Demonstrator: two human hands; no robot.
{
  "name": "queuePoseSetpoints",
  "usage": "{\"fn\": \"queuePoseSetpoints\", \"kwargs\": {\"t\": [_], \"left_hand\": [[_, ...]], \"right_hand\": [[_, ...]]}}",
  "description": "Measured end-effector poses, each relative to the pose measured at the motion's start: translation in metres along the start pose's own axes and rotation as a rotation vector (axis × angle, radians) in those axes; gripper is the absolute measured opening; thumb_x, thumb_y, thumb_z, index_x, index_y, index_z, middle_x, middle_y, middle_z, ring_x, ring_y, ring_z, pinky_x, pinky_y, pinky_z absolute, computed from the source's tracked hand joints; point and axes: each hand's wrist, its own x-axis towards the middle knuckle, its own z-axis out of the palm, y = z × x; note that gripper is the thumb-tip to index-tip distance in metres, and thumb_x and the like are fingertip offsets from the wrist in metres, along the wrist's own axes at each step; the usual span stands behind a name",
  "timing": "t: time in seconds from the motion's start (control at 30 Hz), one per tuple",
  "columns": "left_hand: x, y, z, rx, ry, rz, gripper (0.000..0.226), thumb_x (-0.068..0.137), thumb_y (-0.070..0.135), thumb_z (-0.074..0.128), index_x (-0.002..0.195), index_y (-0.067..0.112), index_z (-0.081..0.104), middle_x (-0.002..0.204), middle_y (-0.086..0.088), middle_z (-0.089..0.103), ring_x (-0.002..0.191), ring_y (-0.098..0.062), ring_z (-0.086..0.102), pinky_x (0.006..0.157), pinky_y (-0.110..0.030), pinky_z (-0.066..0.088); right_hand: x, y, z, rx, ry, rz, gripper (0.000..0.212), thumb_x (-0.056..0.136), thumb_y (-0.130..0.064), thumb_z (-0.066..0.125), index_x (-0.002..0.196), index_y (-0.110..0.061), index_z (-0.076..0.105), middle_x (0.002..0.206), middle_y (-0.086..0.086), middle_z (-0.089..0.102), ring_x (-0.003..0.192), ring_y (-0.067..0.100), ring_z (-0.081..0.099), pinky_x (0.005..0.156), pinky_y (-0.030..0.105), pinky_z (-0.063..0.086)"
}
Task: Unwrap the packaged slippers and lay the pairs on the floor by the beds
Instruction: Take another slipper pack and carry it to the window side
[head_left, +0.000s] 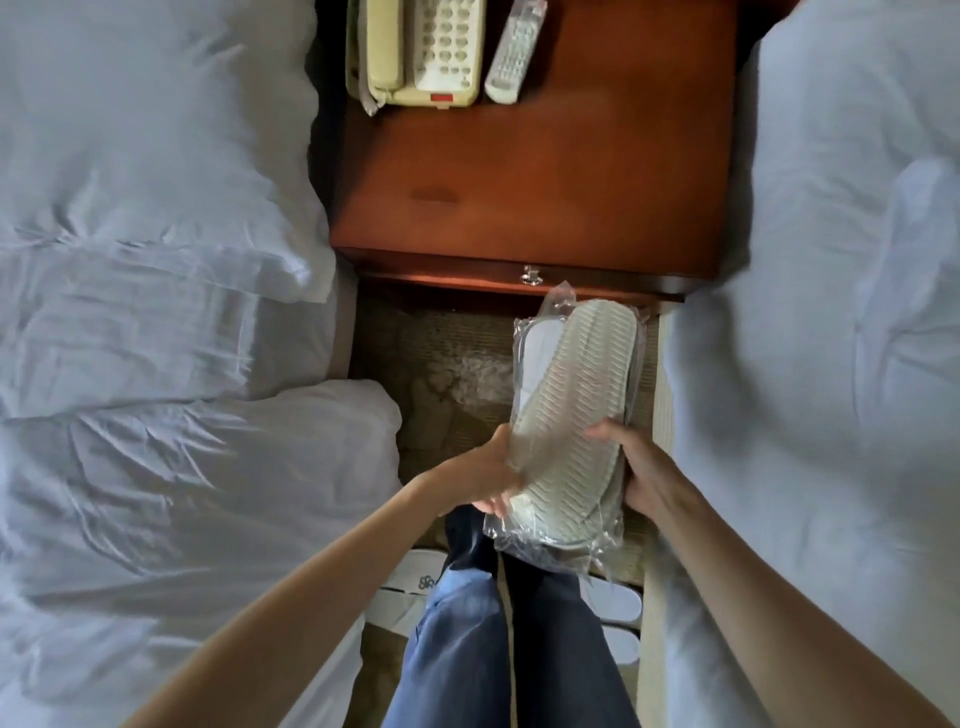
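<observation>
I hold a packaged pair of slippers in clear plastic wrap above the carpet between the two beds, ribbed grey sole facing up. My left hand grips its left edge near the heel end. My right hand grips the right edge opposite. The wrap is still around the slippers. An unwrapped white pair lies on the floor by the left bed, partly hidden by my leg. Another white pair lies on the floor by the right bed.
A white bed is on the left and another bed on the right. A wooden nightstand stands ahead with a phone and a remote. My legs in jeans fill the narrow carpet strip.
</observation>
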Motion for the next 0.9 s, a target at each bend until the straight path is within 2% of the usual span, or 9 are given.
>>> {"fn": "queuePoseSetpoints", "kwargs": {"t": [0.13, 0.23, 0.33, 0.4, 0.5, 0.6, 0.7, 0.8, 0.9], "left_hand": [[0.086, -0.019, -0.016, 0.260, -0.013, 0.092, 0.040, 0.092, 0.005, 0.054, 0.132, 0.009, 0.045, 0.110, -0.011, 0.068, 0.104, -0.032, 0.066, 0.086, -0.036, 0.054], [0.158, -0.046, -0.035, -0.037, 0.000, 0.065, 0.034, 0.092, -0.006, 0.036, 0.106, 0.012, 0.061, 0.099, -0.008, 0.072, 0.095, -0.027, 0.071, 0.079, -0.032, 0.057], [0.243, -0.080, -0.057, 0.109, 0.289, 0.030, 0.026, 0.090, 0.008, 0.048, 0.112, 0.017, 0.060, 0.116, -0.013, 0.067, 0.105, -0.026, 0.065, 0.089, -0.038, 0.051], [0.297, -0.102, -0.069, 0.473, 0.419, 0.018, 0.052, 0.090, 0.024, 0.056, 0.139, 0.018, 0.038, 0.148, -0.018, 0.036, 0.132, -0.033, 0.041, 0.106, -0.042, 0.037], [0.369, -0.114, -0.085, 0.665, 0.545, 0.077, 0.077, 0.087, 0.042, 0.061, 0.147, 0.027, 0.016, 0.156, -0.008, 0.008, 0.143, -0.035, 0.014, 0.113, -0.056, 0.016], [0.433, -0.108, -0.098, 0.762, 0.582, 0.142, 0.086, 0.082, 0.055, 0.061, 0.148, 0.026, 0.014, 0.156, -0.010, 0.011, 0.143, -0.032, 0.014, 0.111, -0.056, 0.012], [0.476, -0.100, -0.102, 0.841, 0.579, 0.070, 0.092, 0.081, 0.053, 0.064, 0.148, 0.015, 0.013, 0.158, -0.016, 0.007, 0.145, -0.035, 0.014, 0.113, -0.055, 0.005], [0.495, -0.100, -0.103, 0.945, 0.705, 0.053, 0.070, 0.087, 0.036, 0.062, 0.141, 0.008, 0.027, 0.148, -0.019, 0.029, 0.137, -0.036, 0.027, 0.111, -0.053, 0.017], [0.494, -0.106, -0.101, 1.083, 0.668, 0.050, 0.048, 0.090, 0.022, 0.056, 0.135, 0.008, 0.046, 0.138, -0.018, 0.046, 0.130, -0.035, 0.040, 0.107, -0.046, 0.029]], "right_hand": [[0.068, 0.040, -0.037, 0.189, 0.123, 0.058, 0.051, 0.057, -0.014, 0.073, 0.107, -0.014, 0.066, 0.092, 0.008, 0.075, 0.094, 0.028, 0.070, 0.079, 0.040, 0.054], [0.125, 0.077, -0.069, 0.319, 0.159, 0.034, 0.050, 0.054, -0.016, 0.075, 0.103, -0.011, 0.068, 0.086, 0.010, 0.075, 0.082, 0.026, 0.073, 0.070, 0.038, 0.057], [0.180, 0.115, -0.100, 0.442, 0.137, 0.006, 0.048, 0.045, -0.018, 0.078, 0.092, -0.009, 0.073, 0.080, 0.011, 0.074, 0.075, 0.026, 0.073, 0.064, 0.037, 0.058], [0.215, 0.134, -0.117, 0.491, 0.149, -0.020, 0.055, 0.044, -0.019, 0.079, 0.097, -0.007, 0.070, 0.081, 0.012, 0.074, 0.076, 0.027, 0.073, 0.065, 0.037, 0.058], [0.265, 0.155, -0.137, 0.543, 0.163, -0.064, 0.046, 0.053, -0.017, 0.072, 0.097, -0.006, 0.068, 0.079, 0.013, 0.074, 0.075, 0.028, 0.073, 0.064, 0.038, 0.058], [0.304, 0.167, -0.146, 0.567, 0.175, -0.088, 0.029, 0.058, -0.016, 0.064, 0.082, -0.006, 0.076, 0.078, 0.014, 0.074, 0.073, 0.028, 0.073, 0.060, 0.037, 0.059], [0.330, 0.172, -0.148, 0.570, 0.175, -0.109, 0.033, 0.061, -0.017, 0.061, 0.088, -0.003, 0.073, 0.079, 0.014, 0.074, 0.074, 0.028, 0.073, 0.059, 0.035, 0.058], [0.342, 0.173, -0.146, 0.570, 0.152, -0.113, 0.034, 0.062, -0.019, 0.060, 0.089, -0.002, 0.072, 0.080, 0.015, 0.074, 0.074, 0.028, 0.073, 0.059, 0.034, 0.058], [0.343, 0.169, -0.140, 0.554, 0.133, -0.107, 0.041, 0.062, -0.019, 0.061, 0.098, -0.001, 0.069, 0.084, 0.016, 0.074, 0.078, 0.030, 0.073, 0.063, 0.036, 0.059]]}}
